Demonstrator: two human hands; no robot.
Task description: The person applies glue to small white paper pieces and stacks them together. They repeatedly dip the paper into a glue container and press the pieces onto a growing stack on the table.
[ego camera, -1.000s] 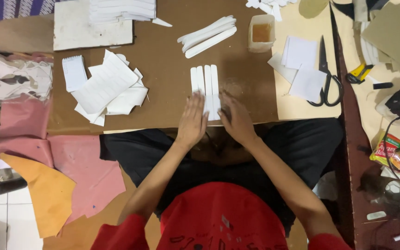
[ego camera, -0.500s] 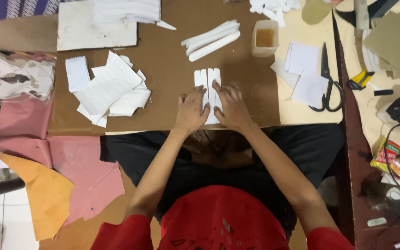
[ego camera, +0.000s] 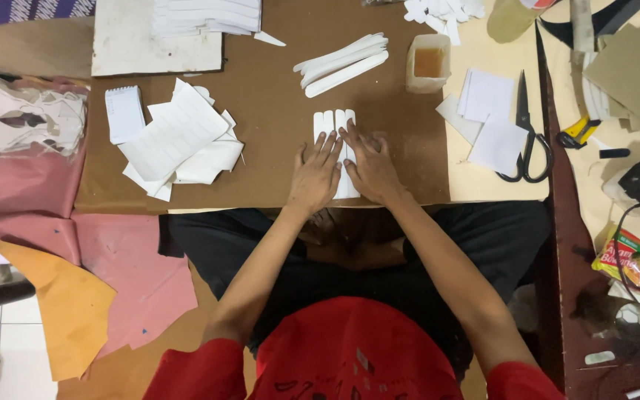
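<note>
White strips (ego camera: 335, 126): a few long narrow pieces with rounded tips, side by side and touching, lying flat on the brown board (ego camera: 275, 141) close to its near edge. Their lower ends are hidden under the hands.

Left hand (ego camera: 315, 174): palm down, fingers spread and flat, pressing the left strips; fingertips reach about halfway up them. Right hand (ego camera: 370, 169): palm down, fingers fairly close together, angled up-left across the right strips, index tip touching near their upper part. The two hands are just beside each other, thumbs nearly meeting. Neither pinches anything. Both forearms run straight back toward the body, elbows out over the lap.

Room: bare board directly above the strip tips, up to a fan of similar white strips (ego camera: 342, 61) well apart. Bare board also right of the right hand up to the board's right edge. Left of the left hand, a clear gap, then a loose pile of white paper pieces (ego camera: 179, 141).

Further out: small translucent cup (ego camera: 429, 63) with amber liquid near the board's top right corner. Past the right edge, white paper squares (ego camera: 489, 111) and black scissors (ego camera: 527, 137) on the pale tabletop (ego camera: 475, 185). Pink sheets (ego camera: 31, 192) and an orange sheet (ego camera: 61, 311) off the left side, lower down.
</note>
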